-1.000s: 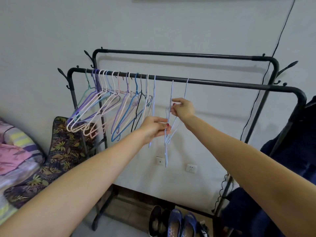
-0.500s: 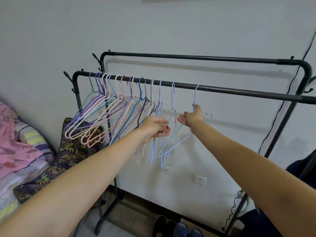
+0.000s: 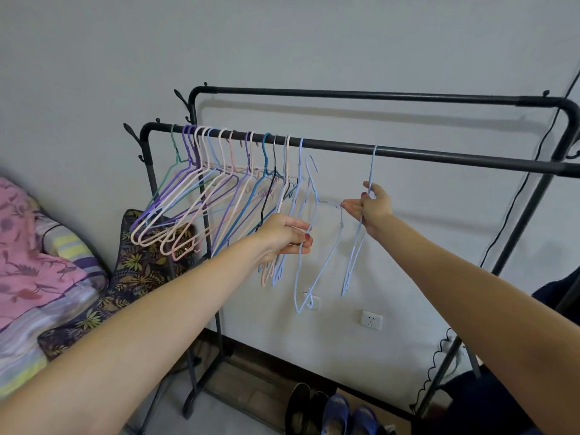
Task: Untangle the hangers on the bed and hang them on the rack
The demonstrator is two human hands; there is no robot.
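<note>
A pale blue hanger (image 3: 357, 246) is being held by the right hand (image 3: 372, 205), fingers curled round its neck just below the hook, which is sitting over the front rail of the black rack (image 3: 439, 155). A second pale blue hanger (image 3: 314, 196), its hook off the rail, is being pinched by the left hand (image 3: 284, 238) at its lower wire. The other hangers (image 3: 219, 196) are being carried by the same rail, bunched at its left end. No legible writing is being shown.

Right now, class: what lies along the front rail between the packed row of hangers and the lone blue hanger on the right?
Head view: rack rail is bare between the hanger bunch and lone blue hanger; just below, an unhooked blue hanger is held.
</note>
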